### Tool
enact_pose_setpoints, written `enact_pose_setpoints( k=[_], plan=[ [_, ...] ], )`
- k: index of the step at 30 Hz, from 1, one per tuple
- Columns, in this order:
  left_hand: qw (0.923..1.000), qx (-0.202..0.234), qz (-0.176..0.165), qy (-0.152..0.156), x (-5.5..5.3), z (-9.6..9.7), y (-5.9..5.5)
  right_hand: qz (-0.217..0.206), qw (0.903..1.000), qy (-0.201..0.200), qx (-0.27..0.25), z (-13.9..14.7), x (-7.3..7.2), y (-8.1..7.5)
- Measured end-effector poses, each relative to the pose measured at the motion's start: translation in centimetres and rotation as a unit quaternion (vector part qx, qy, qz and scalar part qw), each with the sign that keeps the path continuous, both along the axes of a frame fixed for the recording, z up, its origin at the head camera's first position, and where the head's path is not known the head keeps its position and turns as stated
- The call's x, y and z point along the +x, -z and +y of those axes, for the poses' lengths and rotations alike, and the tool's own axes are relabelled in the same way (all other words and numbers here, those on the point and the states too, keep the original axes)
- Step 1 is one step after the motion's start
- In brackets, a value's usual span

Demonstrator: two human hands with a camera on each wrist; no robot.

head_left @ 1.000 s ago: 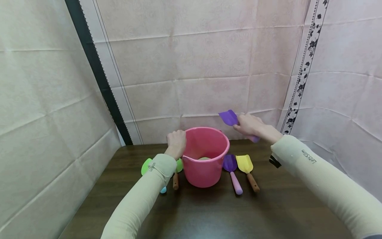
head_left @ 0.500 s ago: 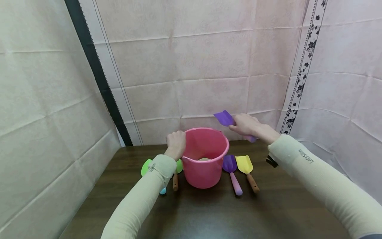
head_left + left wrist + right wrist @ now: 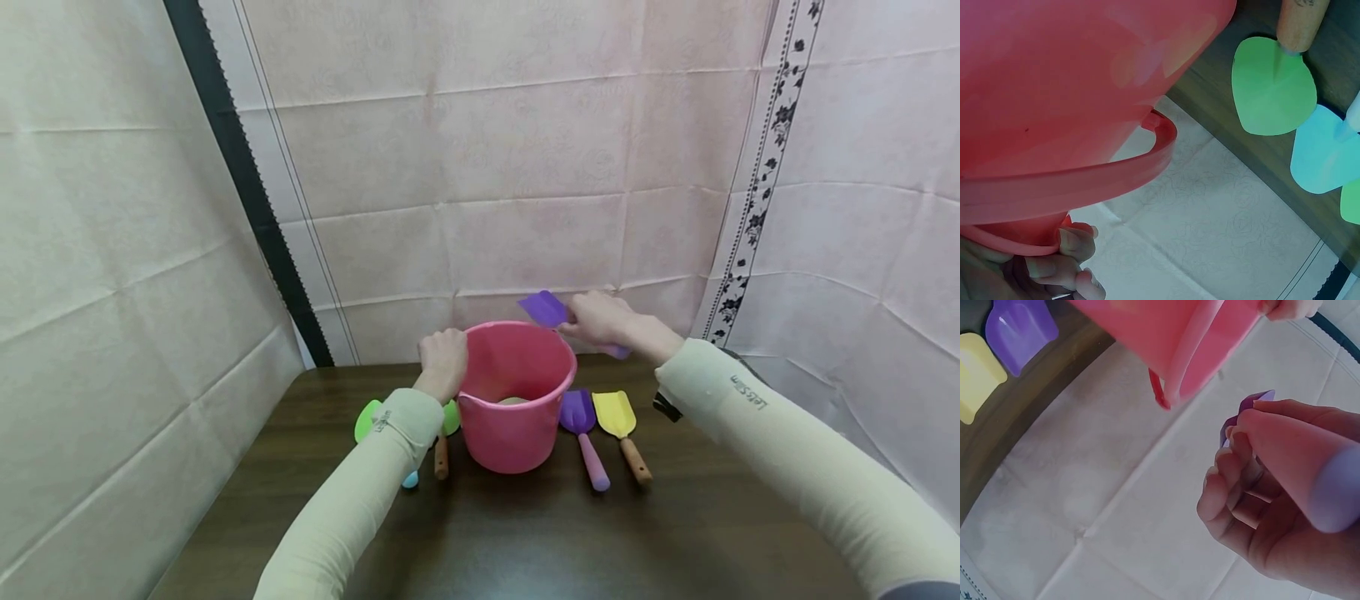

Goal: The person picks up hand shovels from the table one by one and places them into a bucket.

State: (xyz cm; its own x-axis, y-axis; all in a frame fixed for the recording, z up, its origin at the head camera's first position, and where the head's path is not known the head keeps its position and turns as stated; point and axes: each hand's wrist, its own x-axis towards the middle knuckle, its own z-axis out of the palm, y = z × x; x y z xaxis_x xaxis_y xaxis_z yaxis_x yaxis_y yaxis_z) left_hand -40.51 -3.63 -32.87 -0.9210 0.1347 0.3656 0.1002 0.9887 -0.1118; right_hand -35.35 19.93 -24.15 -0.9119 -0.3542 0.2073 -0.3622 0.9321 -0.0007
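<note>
My left hand point(image 3: 444, 360) grips the far left rim of a pink bucket point(image 3: 510, 437); in the left wrist view its fingers point(image 3: 1075, 244) curl round the rim below the hanging bucket handle point(image 3: 1072, 187). A pale green piece point(image 3: 513, 400) shows inside the bucket. My right hand point(image 3: 603, 319) holds a toy shovel point(image 3: 542, 307) with a purple blade, raised at the bucket's far right rim. The right wrist view shows its pink, lilac-tipped handle point(image 3: 1300, 456) pinched between thumb and fingers, the blade mostly hidden behind them.
Right of the bucket lie another purple shovel point(image 3: 577, 410) and a yellow shovel point(image 3: 615, 412). To its left are a green trowel point(image 3: 1272, 87), a blue trowel point(image 3: 1322, 150) and another green blade point(image 3: 1351, 201). Patterned cloth point(image 3: 525, 167) hangs behind the dark wooden table point(image 3: 525, 542).
My right hand has moved left and slightly down with the purple shovel, bringing the blade over the bucket's far rim. My left hand and the bucket have stayed in place.
</note>
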Motion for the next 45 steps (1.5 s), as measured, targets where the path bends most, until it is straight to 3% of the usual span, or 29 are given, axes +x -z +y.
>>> enact_pose_setpoints(
  k=[7,14,23,39,45],
  plan=[
    [1.0,0.002,0.001,-0.003,0.1,-0.1,0.2,0.006,0.9991,-0.005,0.041,-1.8,0.0,0.7],
    [1.0,0.001,0.0,-0.004,0.1,0.0,0.2,-0.039,0.9988,-0.023,0.017,-2.8,-0.5,1.6],
    [1.0,0.005,0.002,-0.004,0.1,0.0,0.0,-0.085,0.9943,-0.043,0.048,-4.6,-0.9,2.1],
    [0.9999,0.008,0.01,-0.003,0.0,0.0,0.3,-0.135,0.9884,-0.001,0.07,-6.8,-2.3,4.1],
    [0.9999,0.007,0.008,-0.004,0.0,0.0,0.1,-0.144,0.9874,-0.01,0.064,-7.4,-2.5,4.6]
  ],
)
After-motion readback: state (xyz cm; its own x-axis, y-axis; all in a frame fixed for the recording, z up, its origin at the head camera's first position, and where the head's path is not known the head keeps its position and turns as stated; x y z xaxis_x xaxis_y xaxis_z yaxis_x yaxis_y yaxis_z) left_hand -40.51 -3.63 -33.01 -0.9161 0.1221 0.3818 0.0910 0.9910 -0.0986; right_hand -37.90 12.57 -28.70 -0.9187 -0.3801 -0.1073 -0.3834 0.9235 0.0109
